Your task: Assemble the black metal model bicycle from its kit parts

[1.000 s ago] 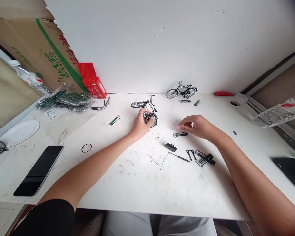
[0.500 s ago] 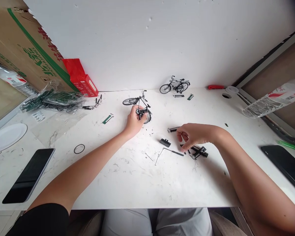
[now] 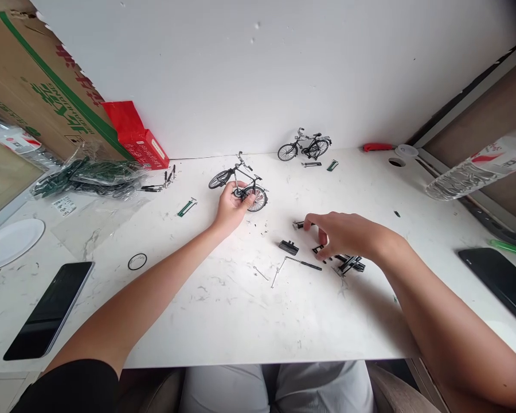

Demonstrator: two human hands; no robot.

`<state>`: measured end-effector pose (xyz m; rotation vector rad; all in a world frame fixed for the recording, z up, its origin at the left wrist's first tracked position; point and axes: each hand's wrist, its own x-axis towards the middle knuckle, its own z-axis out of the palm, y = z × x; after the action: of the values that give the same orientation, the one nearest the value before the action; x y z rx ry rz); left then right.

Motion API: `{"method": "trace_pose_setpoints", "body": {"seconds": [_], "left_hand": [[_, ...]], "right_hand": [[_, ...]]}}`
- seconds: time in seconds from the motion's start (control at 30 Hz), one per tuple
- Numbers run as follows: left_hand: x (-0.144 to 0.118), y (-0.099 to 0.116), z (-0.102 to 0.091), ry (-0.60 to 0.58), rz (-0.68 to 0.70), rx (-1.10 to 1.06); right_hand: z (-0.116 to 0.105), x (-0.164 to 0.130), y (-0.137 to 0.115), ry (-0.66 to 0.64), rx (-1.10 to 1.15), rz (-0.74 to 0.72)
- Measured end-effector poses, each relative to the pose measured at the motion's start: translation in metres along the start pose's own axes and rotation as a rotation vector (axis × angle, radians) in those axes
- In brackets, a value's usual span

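My left hand (image 3: pixel 232 206) is closed around the rear part of a black model bicycle (image 3: pixel 245 175), its thumb against the rear wheel. The bicycle is tilted, with its front wheel pointing left. My right hand (image 3: pixel 344 232) hovers palm down over small black parts, thumb and fingers apart, with nothing visible between them. A small black frame piece (image 3: pixel 318 249) lies by the thumb, and a thin rack-like part (image 3: pixel 301 225) is partly hidden by the fingers. Crossed black parts (image 3: pixel 350 265) lie under the wrist. Nearby are a black block-like piece (image 3: pixel 288 247) and a thin screwdriver-like rod (image 3: pixel 303 263).
A second model bicycle (image 3: pixel 305 146) stands at the back wall. Bagged parts (image 3: pixel 90 178), a red box (image 3: pixel 144 143) and a phone (image 3: pixel 49 310) are on the left. A bottle (image 3: pixel 477 169) and another phone (image 3: pixel 499 281) are on the right. A black ring (image 3: pixel 137 261) lies left of my forearm.
The bicycle in my left hand has turned, showing its side more fully. My right hand has shifted slightly, its thumb and fingers spreading wider over the parts.
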<state>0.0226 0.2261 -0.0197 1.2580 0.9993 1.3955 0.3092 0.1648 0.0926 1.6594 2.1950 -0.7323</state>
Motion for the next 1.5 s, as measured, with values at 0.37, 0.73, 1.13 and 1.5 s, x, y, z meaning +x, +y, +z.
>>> {"method": "trace_pose_setpoints", "body": {"seconds": [0.37,0.73,1.13,1.5], "left_hand": [[0.003,0.003,-0.001,-0.021,-0.015,-0.006],[0.002,-0.001,0.000,-0.041,-0.024,0.017],[0.002,-0.002,0.001,-0.038,-0.017,0.012],[-0.006,0.010,0.005,0.004,-0.108,-0.069]], "right_hand": [[0.017,0.005,-0.003,0.062,0.045,-0.101],[0.018,0.005,-0.006,0.125,-0.014,-0.102],[-0.003,0.011,-0.006,0.068,0.169,-0.305],[0.034,0.065,0.005,0.821,0.385,-0.534]]}}
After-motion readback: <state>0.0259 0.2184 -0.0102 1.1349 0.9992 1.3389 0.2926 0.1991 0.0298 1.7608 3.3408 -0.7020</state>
